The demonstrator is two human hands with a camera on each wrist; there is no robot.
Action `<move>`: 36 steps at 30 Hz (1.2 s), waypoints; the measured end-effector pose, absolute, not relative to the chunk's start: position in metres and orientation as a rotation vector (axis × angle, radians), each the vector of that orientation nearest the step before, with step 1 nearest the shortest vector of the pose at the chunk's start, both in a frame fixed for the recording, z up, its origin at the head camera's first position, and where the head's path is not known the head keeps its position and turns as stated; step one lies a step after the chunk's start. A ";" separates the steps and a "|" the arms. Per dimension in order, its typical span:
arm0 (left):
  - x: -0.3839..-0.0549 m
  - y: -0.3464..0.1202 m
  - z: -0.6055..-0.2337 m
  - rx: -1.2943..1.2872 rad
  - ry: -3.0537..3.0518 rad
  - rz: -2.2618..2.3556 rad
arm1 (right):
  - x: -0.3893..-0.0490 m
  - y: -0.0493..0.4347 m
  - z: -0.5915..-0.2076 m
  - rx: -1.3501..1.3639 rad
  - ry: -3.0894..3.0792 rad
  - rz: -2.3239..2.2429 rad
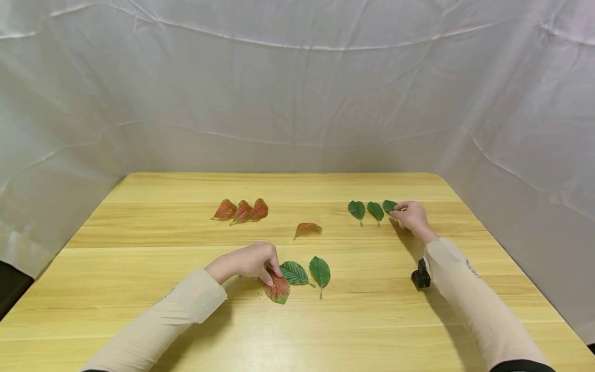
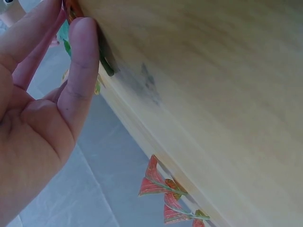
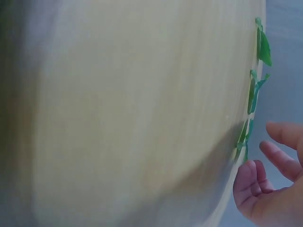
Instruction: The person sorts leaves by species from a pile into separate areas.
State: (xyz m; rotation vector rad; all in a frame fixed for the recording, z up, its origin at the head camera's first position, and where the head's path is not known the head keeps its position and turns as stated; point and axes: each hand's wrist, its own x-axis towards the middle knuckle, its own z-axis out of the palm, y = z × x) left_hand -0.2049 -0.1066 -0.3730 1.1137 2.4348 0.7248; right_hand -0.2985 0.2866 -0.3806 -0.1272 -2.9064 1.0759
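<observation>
My left hand [image 1: 253,262] pinches a red leaf [image 1: 279,290] with green at its tip, low over the front middle of the table. In the left wrist view, thumb and fingers meet at the leaf, mostly hidden, its stem poking out. Beside it lie two green leaves, one ribbed [image 1: 294,273] and one upright [image 1: 319,271]. At the back right, my right hand [image 1: 411,217] is by the rightmost green leaf [image 1: 389,205] of a row of three. In the right wrist view, thumb and fingers of that hand [image 3: 272,175] are spread apart, holding nothing.
Three red leaves [image 1: 243,211] lie together at the back left, partly overlapping. A single curled red leaf [image 1: 309,228] rests near the middle of the wooden table [image 1: 153,227]. Grey cloth [image 1: 297,98] hangs around the back and sides. A black device [image 1: 421,276] sits at the right wrist.
</observation>
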 end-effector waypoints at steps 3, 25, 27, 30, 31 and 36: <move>-0.205 -0.106 -0.372 1.110 2.427 0.722 | -0.296 0.284 -0.381 -0.116 -2.889 1.055; -0.206 -0.106 -0.370 1.103 2.415 0.720 | -0.279 0.253 -0.364 0.173 -2.917 1.142; -0.206 -0.106 -0.370 1.101 2.415 0.720 | -0.277 0.247 -0.364 0.194 -2.940 1.137; -0.206 -0.106 -0.371 1.095 2.417 0.715 | -0.274 0.240 -0.363 0.227 -2.973 1.163; -0.206 -0.106 -0.371 1.094 2.418 0.714 | -0.272 0.237 -0.363 0.235 -2.985 1.165; -0.206 -0.105 -0.372 1.081 2.410 0.719 | -0.264 0.224 -0.362 0.300 -3.018 1.200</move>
